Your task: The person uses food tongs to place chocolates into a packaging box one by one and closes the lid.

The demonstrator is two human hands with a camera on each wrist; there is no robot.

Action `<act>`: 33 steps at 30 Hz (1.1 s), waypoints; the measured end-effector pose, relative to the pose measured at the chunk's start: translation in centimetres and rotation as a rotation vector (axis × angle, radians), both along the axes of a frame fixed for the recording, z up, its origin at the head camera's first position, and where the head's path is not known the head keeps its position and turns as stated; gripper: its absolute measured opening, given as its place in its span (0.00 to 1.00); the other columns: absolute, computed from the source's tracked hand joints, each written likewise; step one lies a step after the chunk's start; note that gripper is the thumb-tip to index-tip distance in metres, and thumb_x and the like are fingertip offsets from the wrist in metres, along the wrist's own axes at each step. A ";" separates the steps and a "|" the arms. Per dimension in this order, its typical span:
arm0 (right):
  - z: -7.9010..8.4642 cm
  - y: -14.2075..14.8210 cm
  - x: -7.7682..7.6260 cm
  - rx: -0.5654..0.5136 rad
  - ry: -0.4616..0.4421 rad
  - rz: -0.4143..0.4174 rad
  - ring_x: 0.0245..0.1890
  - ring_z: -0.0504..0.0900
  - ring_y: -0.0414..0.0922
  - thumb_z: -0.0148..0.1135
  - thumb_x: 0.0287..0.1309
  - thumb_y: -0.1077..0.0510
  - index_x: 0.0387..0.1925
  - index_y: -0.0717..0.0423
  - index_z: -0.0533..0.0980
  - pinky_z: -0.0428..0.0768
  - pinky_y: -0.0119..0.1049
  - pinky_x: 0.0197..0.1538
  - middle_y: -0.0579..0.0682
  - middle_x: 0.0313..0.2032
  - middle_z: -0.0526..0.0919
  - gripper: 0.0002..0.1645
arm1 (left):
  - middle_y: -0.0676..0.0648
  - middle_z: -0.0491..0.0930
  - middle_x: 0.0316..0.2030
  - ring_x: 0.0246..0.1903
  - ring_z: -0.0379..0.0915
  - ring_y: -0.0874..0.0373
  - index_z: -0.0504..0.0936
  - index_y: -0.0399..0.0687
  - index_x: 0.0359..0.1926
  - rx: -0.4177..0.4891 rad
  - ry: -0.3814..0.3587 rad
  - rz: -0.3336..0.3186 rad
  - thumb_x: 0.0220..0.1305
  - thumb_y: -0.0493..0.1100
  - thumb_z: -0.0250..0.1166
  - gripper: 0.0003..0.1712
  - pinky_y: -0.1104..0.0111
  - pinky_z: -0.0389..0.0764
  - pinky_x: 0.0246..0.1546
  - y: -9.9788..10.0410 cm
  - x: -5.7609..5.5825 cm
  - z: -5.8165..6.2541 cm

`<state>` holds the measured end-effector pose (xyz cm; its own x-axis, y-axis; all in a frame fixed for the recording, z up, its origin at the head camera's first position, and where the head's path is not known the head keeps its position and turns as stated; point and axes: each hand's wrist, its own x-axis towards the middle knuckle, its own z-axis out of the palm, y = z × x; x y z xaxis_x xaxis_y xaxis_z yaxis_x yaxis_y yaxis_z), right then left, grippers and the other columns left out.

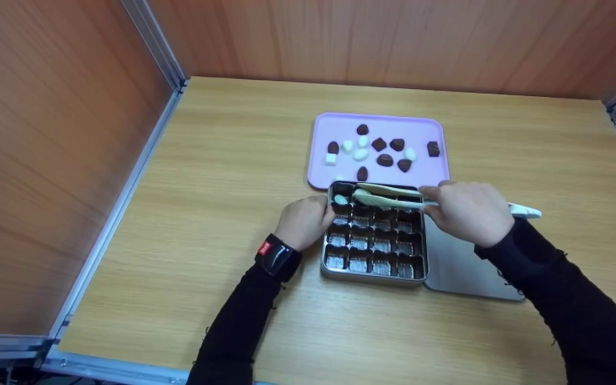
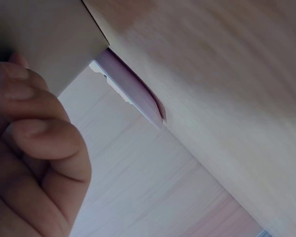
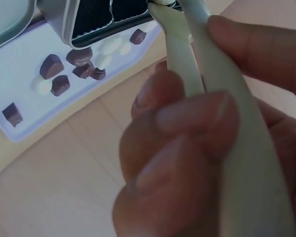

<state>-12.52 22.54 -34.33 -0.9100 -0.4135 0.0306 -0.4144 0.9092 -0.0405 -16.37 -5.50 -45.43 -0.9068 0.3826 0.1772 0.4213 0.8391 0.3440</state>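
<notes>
Pale tongs (image 1: 393,202) at the back row of a divided tin (image 1: 375,278), clamped in the right hand's (image 1: 471,211) fingers (image 3: 195,118), left hand's (image 1: 303,220) fingers gripping the tin's left edge, chocolates (image 1: 385,160) on a purple tray (image 1: 335,128) behind.

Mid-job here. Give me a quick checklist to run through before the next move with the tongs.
1. Tin steadied: ok, left hand holds its left side.
2. Tongs gripped: ok, in the right hand.
3. Tong tips placed: ok, at the tin's back row.
4. Back-left compartment filled: ok, a pale piece sits there.
5. Tips free of any piece: cannot tell, too small to be sure.
6. Lid off: ok, lying right of the tin.
</notes>
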 end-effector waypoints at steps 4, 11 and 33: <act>0.0 -0.2 -0.2 0.004 -0.011 -0.001 0.14 0.64 0.42 0.65 0.59 0.52 0.51 0.55 0.82 0.56 0.34 0.16 0.52 0.20 0.78 0.20 | 0.47 0.79 0.24 0.23 0.75 0.53 0.77 0.43 0.27 -0.003 0.002 -0.001 0.68 0.45 0.51 0.15 0.59 0.78 0.26 0.0 0.0 0.1; 0.0 0.1 -0.5 -0.007 -0.092 -0.017 0.15 0.66 0.43 0.62 0.61 0.49 0.55 0.56 0.79 0.58 0.35 0.17 0.52 0.21 0.80 0.24 | 0.47 0.78 0.23 0.22 0.75 0.52 0.77 0.43 0.26 0.003 0.030 -0.005 0.67 0.44 0.53 0.15 0.59 0.78 0.25 0.0 0.0 -0.1; -3.1 6.4 -4.6 -0.213 -0.038 -0.322 0.30 0.79 0.60 0.56 0.66 0.48 0.61 0.60 0.73 0.71 0.55 0.27 0.70 0.41 0.82 0.28 | 0.47 0.78 0.23 0.23 0.75 0.53 0.75 0.44 0.26 0.005 0.012 0.003 0.67 0.45 0.52 0.14 0.59 0.78 0.26 0.0 0.1 -0.1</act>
<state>-17.07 28.95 -37.41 -0.9944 -0.0942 0.0487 -0.1035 0.9620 -0.2526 -16.30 -5.48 -45.48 -0.9058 0.3789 0.1897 0.4227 0.8386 0.3435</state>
